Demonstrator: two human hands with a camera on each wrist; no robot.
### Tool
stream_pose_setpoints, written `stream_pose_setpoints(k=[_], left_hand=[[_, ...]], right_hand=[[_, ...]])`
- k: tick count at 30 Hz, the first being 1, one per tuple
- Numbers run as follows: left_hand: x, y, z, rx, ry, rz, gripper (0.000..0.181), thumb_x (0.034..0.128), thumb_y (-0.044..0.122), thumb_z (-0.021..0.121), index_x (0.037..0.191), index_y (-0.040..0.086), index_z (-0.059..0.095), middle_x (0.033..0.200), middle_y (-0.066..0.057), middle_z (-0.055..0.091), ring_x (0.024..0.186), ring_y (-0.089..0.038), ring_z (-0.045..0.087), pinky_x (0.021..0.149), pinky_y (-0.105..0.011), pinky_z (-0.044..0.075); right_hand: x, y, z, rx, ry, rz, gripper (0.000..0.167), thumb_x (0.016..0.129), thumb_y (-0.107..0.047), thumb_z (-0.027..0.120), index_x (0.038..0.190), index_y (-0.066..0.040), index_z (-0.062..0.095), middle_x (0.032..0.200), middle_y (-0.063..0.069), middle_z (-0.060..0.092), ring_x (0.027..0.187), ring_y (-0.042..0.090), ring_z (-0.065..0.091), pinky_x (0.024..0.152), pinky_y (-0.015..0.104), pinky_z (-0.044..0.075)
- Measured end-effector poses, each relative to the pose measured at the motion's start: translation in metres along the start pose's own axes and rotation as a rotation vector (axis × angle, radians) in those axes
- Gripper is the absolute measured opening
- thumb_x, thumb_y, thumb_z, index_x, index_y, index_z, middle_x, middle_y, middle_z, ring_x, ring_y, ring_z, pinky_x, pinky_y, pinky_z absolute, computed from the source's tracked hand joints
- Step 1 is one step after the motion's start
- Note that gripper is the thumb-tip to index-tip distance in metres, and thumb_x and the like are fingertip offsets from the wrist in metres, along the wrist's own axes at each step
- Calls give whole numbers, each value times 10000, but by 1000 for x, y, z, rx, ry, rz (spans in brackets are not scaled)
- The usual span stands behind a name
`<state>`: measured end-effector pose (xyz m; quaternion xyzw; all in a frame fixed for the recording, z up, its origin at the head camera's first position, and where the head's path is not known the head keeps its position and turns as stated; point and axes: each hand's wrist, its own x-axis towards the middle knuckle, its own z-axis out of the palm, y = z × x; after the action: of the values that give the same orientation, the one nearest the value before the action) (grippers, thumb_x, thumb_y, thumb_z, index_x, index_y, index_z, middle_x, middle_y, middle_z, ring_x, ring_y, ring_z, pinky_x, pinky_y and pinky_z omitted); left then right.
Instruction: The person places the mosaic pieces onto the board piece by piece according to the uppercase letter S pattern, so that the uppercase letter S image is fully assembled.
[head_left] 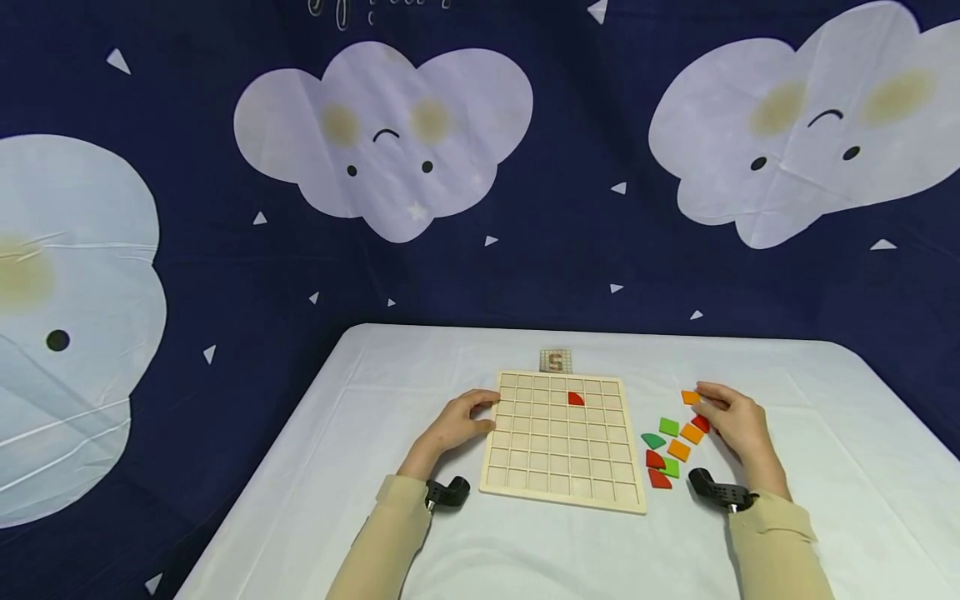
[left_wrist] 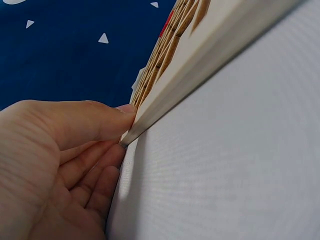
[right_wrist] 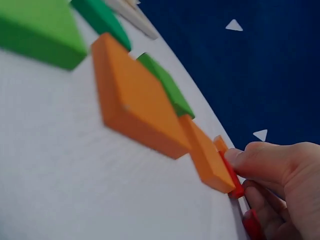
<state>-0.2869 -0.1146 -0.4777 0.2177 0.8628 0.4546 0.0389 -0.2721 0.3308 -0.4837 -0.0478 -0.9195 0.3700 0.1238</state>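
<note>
A square wooden grid board (head_left: 558, 437) lies on the table, with one red quarter-round piece (head_left: 576, 399) in an upper cell. At the board's left edge, the left hand (head_left: 457, 419) holds the rim with thumb and fingertips; the left wrist view shows the thumb (left_wrist: 95, 122) at that edge. The right hand (head_left: 738, 425) reaches over the far end of the loose pieces. Its thumb touches a red piece (right_wrist: 233, 177), close to an orange square (head_left: 690, 397). Another red piece (right_wrist: 253, 226) shows beside its fingers. Whether any piece is pinched is hidden.
Right of the board lie several loose flat pieces: green squares (head_left: 669, 427), orange squares (head_left: 678, 451), a dark green piece (head_left: 653, 441) and red pieces (head_left: 660, 479). Behind the board is a small pattern card (head_left: 556, 361). A dark blue cloud-printed cloth (head_left: 570, 275) hangs beyond the table.
</note>
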Motion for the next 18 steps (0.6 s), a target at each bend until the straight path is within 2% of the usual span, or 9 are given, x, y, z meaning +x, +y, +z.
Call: stream_pose_setpoints(k=[2,4,13,18], left_hand=[[1,0,0,2,0,2,451,836,10,671,1273,-3,559,1280,-118,542,1171,-252,506,1006,-367,409],[1,0,0,2,-1,8,450,838,14,671,1273,0,560,1281,-120,541,1173,-257,506,1006,-371,409],[0,2,-1,4,-2,9,455,839,15,668,1279,-5,554,1288,-126,537,1181,-257,504,1010,-371,406],[0,1,0,-2,0,-3,458,834,9,672,1277,-9,554,1287,-125,537,1185,-258,502,1014,-368,402]], right_hand=[[0,0,1,-9,1,-11,415,918,-184,608,1270,31,558,1234,249,562,1130,423,498,929,545,404],[0,0,2,-18,12,-25,391,917,-158,606,1256,32,568,1230,255,561,1136,438,485,937,571,384],[-1,0,5,-39,125,-113,330,866,-117,680,1156,34,630,1087,228,643,1001,402,578,859,525,442],[-1,-6,3,-15,194,-119,347,862,-151,694,1146,39,634,1074,239,642,998,408,574,846,528,444]])
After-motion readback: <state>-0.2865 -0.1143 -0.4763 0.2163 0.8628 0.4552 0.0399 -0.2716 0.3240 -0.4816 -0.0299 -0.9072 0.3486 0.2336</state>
